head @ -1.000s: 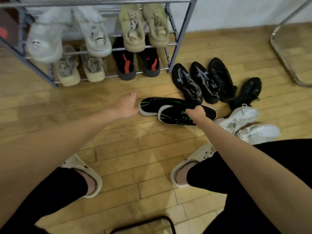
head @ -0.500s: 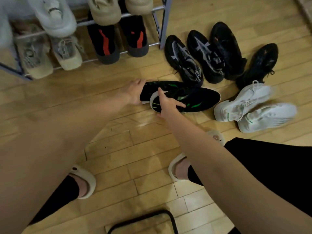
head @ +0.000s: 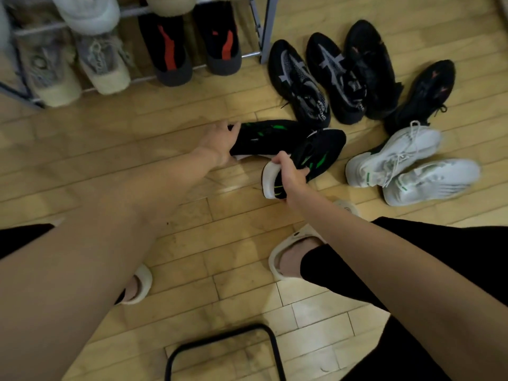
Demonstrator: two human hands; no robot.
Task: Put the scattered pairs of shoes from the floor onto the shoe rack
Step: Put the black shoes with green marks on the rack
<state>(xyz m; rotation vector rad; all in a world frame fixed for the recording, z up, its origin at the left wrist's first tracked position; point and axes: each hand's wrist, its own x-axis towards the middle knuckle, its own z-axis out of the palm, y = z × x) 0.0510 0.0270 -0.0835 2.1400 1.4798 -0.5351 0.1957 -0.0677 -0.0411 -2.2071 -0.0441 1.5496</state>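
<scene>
Two black shoes with green marks and white soles lie on the wooden floor in front of me. My left hand (head: 220, 141) grips the heel end of the far shoe (head: 269, 136), which rests flat. My right hand (head: 288, 174) grips the heel of the near shoe (head: 319, 154) and has it tilted up off the floor, toe pointing away to the right. The metal shoe rack (head: 264, 31) stands at the top left, holding black-and-red shoes (head: 176, 50), beige shoes (head: 101, 61) and white ones above.
Right of the rack lie black-and-grey trainers (head: 299, 83), two plain black shoes (head: 371, 67) and a white pair (head: 395, 158). My feet in cream slippers (head: 291, 243) stand close by. A black metal frame (head: 220, 342) sits at the bottom edge.
My right hand closed round the near shoe's heel and tipped it up. My left hand took hold of the far shoe's heel. The view has dropped closer to the floor.
</scene>
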